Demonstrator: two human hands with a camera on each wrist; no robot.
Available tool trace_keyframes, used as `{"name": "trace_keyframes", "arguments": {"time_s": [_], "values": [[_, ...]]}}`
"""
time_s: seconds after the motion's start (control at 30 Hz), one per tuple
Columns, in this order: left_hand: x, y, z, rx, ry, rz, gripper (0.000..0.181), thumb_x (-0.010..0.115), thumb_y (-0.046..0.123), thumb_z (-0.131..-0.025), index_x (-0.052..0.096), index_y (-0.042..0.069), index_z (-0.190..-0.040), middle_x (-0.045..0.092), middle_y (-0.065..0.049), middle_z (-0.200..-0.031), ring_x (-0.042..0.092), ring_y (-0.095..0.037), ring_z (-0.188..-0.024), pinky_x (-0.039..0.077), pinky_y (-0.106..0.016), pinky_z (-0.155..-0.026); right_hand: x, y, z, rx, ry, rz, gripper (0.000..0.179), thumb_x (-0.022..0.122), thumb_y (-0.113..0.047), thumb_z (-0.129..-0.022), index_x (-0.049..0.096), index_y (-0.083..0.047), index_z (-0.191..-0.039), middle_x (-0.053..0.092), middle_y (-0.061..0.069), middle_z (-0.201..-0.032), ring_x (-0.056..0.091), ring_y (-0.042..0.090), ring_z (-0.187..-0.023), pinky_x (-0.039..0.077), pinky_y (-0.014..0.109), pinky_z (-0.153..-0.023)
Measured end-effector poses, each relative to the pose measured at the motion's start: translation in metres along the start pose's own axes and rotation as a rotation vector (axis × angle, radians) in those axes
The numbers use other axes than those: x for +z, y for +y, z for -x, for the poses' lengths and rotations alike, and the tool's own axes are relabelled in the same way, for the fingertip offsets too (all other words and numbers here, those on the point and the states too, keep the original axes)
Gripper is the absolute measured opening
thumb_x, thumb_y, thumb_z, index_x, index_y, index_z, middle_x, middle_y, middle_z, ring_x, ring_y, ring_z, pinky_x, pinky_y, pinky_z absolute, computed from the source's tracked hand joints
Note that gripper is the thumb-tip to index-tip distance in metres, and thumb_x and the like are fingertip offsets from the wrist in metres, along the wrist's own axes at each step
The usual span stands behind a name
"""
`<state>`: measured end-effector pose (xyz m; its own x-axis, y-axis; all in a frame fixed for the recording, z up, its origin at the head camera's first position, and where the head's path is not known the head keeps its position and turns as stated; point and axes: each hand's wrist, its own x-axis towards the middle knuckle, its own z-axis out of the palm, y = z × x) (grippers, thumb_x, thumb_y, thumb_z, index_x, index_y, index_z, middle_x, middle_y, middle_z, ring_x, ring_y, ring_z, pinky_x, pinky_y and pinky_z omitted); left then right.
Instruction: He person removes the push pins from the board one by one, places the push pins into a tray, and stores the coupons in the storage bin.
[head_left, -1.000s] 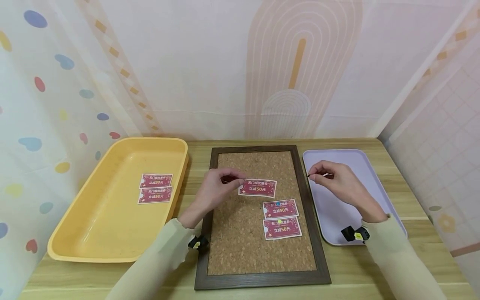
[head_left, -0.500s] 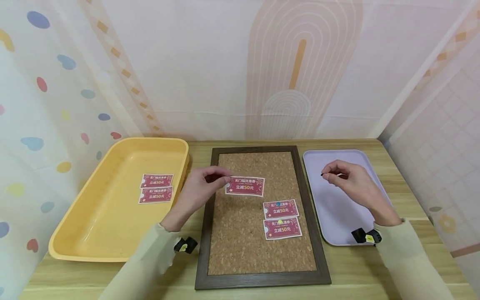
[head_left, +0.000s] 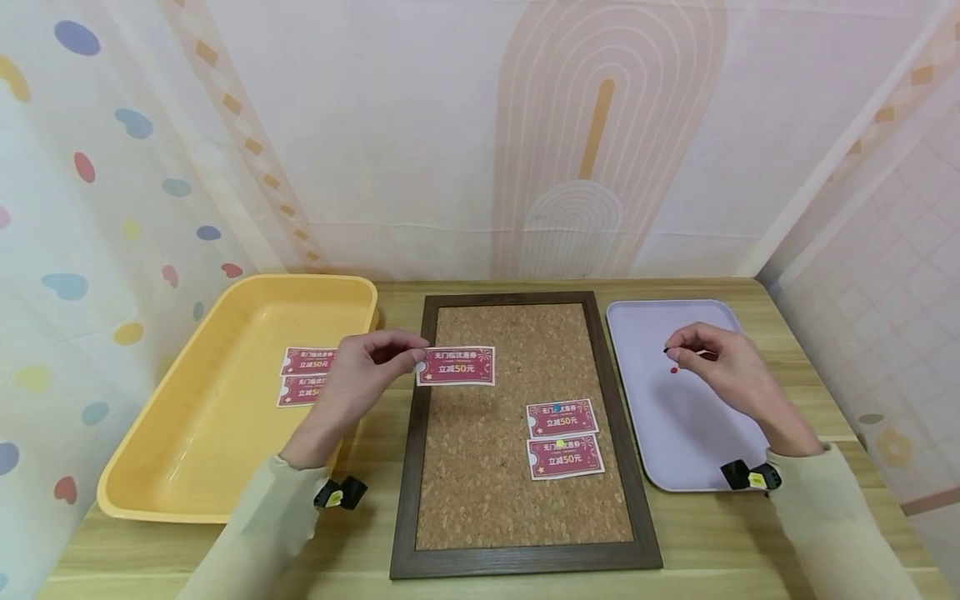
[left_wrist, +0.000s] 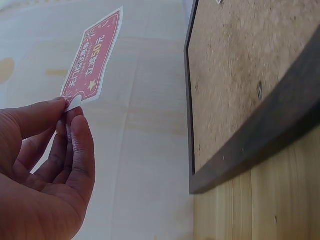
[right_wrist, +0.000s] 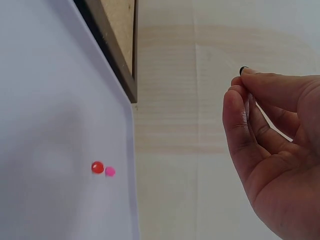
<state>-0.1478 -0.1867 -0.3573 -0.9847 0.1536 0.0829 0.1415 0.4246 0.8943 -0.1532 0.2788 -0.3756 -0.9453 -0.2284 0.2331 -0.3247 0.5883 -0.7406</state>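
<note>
In the head view my left hand (head_left: 356, 383) pinches the left end of a red paper coupon (head_left: 456, 367), held above the upper left of a framed corkboard (head_left: 517, 512). Two more coupons lie on the board's right side, an upper one (head_left: 573, 422) with a blue thumbtack (head_left: 557, 408) and a lower one (head_left: 570, 460) with a yellow thumbtack (head_left: 560, 443). My right hand (head_left: 723, 367), over the lilac tray (head_left: 675, 467), pinches a small black thumbtack (right_wrist: 243, 70); its point is hidden. A red thumbtack (right_wrist: 97, 167) and a pink one (right_wrist: 110, 171) lie in the tray.
On the left stands a deep yellow basin (head_left: 210, 417) with two coupons (head_left: 302, 390) in it, partly behind my left hand. The wooden table (head_left: 352, 550) shows between the containers. A patterned cloth (head_left: 420, 150) hangs behind.
My left hand has moved left with the coupon, from the board's middle to its left side. My right hand, still pinching the black thumbtack, has moved right over the tray, uncovering a red thumbtack.
</note>
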Motion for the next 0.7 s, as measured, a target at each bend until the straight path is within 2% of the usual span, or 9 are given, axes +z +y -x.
{"name": "trace_keyframes", "arguments": {"time_s": [0.23, 0.37, 0.47, 0.6, 0.7], "values": [[-0.017, -0.008, 0.006, 0.007, 0.023, -0.023, 0.017, 0.072, 0.014, -0.099, 0.077, 0.002, -0.11, 0.074, -0.012, -0.107, 0.063, -0.017, -0.086, 0.054, -0.024, -0.073, -0.005, 0.007, 0.003, 0.028, -0.011, 0.04, 0.005, 0.068, -0.003, -0.099, 0.072, 0.0, -0.101, 0.072, 0.0, -0.086, 0.065, 0.012, -0.077, 0.049, 0.016, -0.068], [-0.027, -0.01, 0.011, -0.013, 0.034, -0.067, 0.02, 0.072, 0.018, -0.099, 0.077, 0.004, -0.112, 0.074, -0.011, -0.106, 0.061, -0.016, -0.085, 0.052, -0.024, -0.071, -0.006, 0.012, 0.004, 0.037, -0.018, 0.045, 0.005, 0.067, -0.002, -0.098, 0.071, 0.0, -0.101, 0.075, 0.006, -0.093, 0.065, 0.007, -0.078, 0.05, 0.016, -0.069], [-0.035, -0.013, 0.014, -0.025, 0.041, -0.081, 0.021, 0.073, 0.02, -0.099, 0.077, 0.005, -0.112, 0.074, -0.009, -0.106, 0.061, -0.015, -0.086, 0.052, -0.023, -0.071, -0.008, 0.016, 0.005, 0.036, -0.025, 0.045, 0.005, 0.067, -0.001, -0.098, 0.071, 0.001, -0.101, 0.075, 0.008, -0.094, 0.063, 0.003, -0.078, 0.05, 0.016, -0.069], [-0.044, -0.017, 0.019, -0.042, 0.046, -0.069, 0.021, 0.073, 0.023, -0.099, 0.077, 0.007, -0.111, 0.075, -0.003, -0.102, 0.061, -0.019, -0.08, 0.05, -0.023, -0.063, -0.009, 0.023, 0.007, 0.032, -0.03, 0.055, 0.006, 0.067, 0.002, -0.098, 0.071, 0.001, -0.101, 0.071, 0.002, -0.089, 0.06, 0.001, -0.077, 0.049, 0.015, -0.068], [-0.05, -0.018, 0.023, -0.055, 0.046, -0.05, 0.022, 0.073, 0.024, -0.099, 0.077, 0.006, -0.111, 0.075, 0.003, -0.099, 0.062, -0.021, -0.078, 0.05, -0.025, -0.06, -0.009, 0.027, 0.008, 0.027, -0.036, 0.063, 0.006, 0.066, 0.003, -0.097, 0.071, 0.001, -0.101, 0.07, 0.004, -0.088, 0.06, 0.0, -0.077, 0.049, 0.015, -0.068]]}}
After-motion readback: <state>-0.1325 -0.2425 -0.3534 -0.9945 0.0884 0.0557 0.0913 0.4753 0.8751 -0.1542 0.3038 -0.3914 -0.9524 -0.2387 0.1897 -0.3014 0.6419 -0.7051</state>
